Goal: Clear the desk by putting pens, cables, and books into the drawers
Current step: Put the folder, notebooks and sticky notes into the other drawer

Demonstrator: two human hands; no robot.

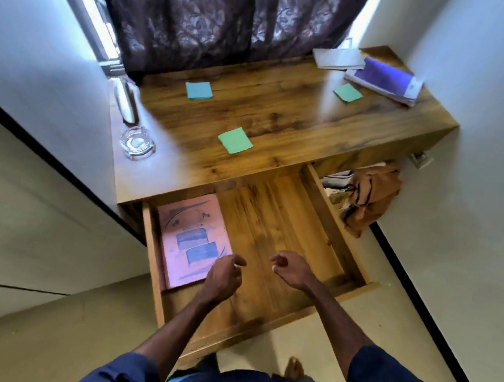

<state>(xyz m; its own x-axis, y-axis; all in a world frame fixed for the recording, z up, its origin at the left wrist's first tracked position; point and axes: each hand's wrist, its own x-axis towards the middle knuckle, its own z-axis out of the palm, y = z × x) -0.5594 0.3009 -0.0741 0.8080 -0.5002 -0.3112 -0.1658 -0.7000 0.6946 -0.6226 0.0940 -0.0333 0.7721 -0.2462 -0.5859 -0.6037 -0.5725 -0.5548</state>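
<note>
A wide wooden drawer (275, 225) stands pulled out below the desk top (252, 118). A pink book (192, 237) lies flat at the drawer's left side. My left hand (224, 274) hovers over the drawer next to the pink book's near corner, fingers loosely curled and holding nothing. My right hand (290, 269) hangs over the drawer's middle, also loosely curled and holding nothing. At the desk's far right corner lie a purple-covered book (385, 80) and a pale grey book (338, 57).
Three sticky-note pads lie on the desk: a blue one (198, 90), a green one (235, 139), another green one (347, 92). A glass ashtray (136, 143) and a clear bottle (126, 101) stand at the left edge. A second drawer (336, 184) at right holds brown cloth (372, 195).
</note>
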